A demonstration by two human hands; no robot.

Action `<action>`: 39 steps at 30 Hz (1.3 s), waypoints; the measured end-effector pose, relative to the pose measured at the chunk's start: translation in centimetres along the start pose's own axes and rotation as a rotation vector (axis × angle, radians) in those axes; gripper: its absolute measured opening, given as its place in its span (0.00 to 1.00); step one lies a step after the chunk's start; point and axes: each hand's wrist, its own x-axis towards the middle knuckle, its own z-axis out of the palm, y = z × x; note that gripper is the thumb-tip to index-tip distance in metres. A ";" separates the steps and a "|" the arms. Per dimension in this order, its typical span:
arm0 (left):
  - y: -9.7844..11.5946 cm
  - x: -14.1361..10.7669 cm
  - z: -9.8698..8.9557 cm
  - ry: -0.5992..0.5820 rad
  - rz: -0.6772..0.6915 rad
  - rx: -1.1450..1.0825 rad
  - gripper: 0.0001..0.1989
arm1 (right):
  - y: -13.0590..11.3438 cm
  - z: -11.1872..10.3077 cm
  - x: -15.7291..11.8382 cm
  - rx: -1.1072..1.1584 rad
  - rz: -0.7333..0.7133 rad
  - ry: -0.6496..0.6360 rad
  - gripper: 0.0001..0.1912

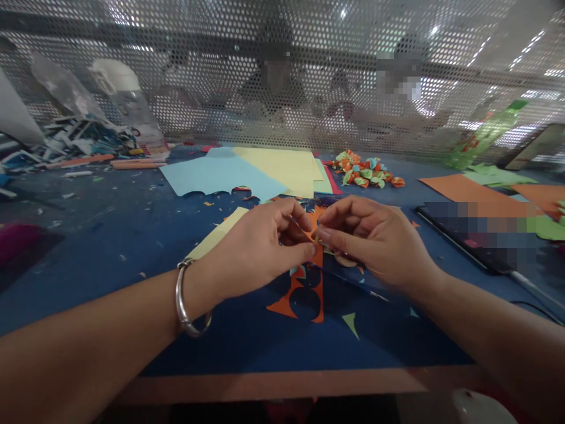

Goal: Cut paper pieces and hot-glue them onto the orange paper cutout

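Observation:
My left hand (256,250), with a silver bangle at the wrist, is closed in a pinch over the middle of the table. Facing it, my right hand (377,235) pinches too, and the fingertips nearly meet. A small pale piece of paper (316,239) shows between them, mostly hidden by the fingers. Below the hands lies an orange paper offcut (318,288) with round cut-outs. A pale green paper scrap (351,324) rests nearer the front edge. A pale yellow strip of paper (220,232) sticks out from behind my left hand.
Blue and yellow sheets (198,171) lie at the back, beside a pile of small curled paper pieces (364,171). A phone (463,241) with a cable and orange paper (472,194) are at right. A clear bottle (139,115) and a green bottle (489,135) stand before a perforated screen (207,76).

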 end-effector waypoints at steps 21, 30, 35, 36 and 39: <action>-1.3 1.3 -0.8 0.243 -0.113 -0.317 0.09 | 0.8 -6.6 2.6 -0.516 -0.181 0.248 0.07; -1.3 1.6 -1.1 0.291 -0.114 -0.392 0.09 | 1.9 -10.2 2.0 -1.087 0.265 -0.160 0.18; -1.1 1.6 -1.1 0.300 -0.111 -0.404 0.09 | 2.8 -10.1 2.2 -1.128 0.310 -0.182 0.22; -1.1 1.6 -1.1 0.296 -0.112 -0.404 0.09 | 2.9 -10.1 2.3 -1.128 0.291 -0.173 0.22; -1.0 1.5 -1.1 0.295 -0.122 -0.395 0.12 | 3.2 -10.2 2.5 -1.133 0.223 -0.146 0.21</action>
